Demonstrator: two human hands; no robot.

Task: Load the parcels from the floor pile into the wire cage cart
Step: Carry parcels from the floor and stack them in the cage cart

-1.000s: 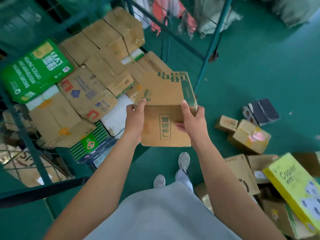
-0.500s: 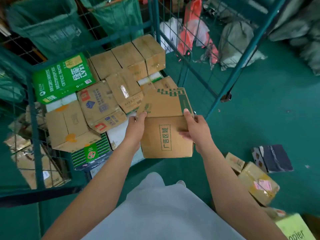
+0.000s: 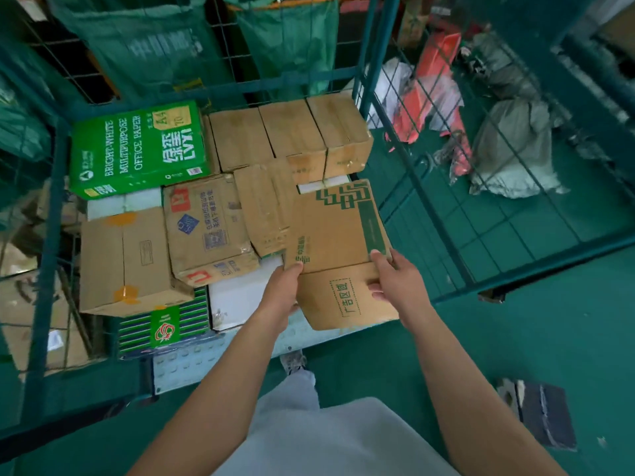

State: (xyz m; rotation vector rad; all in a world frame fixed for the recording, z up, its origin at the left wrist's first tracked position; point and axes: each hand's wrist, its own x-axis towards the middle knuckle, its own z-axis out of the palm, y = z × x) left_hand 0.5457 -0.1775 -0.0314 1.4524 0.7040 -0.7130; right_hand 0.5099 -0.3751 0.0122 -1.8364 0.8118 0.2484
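Standing open-fronted, the teal wire cage cart (image 3: 378, 39) holds stacked parcels: one green office-paper carton (image 3: 137, 149), three plain brown cardboard boxes (image 3: 292, 132) in a row at the back, three more brown cartons nearer the front, and one striped green-and-blue box (image 3: 165, 329) low down. Both arms reach forward, holding a brown cardboard parcel with green print (image 3: 340, 249) over the cart's front right corner. The left hand (image 3: 281, 293) grips its left edge, thumb on top; the right hand (image 3: 395, 280) clasps the right edge. One dark flat box (image 3: 546, 413) lies on the floor.
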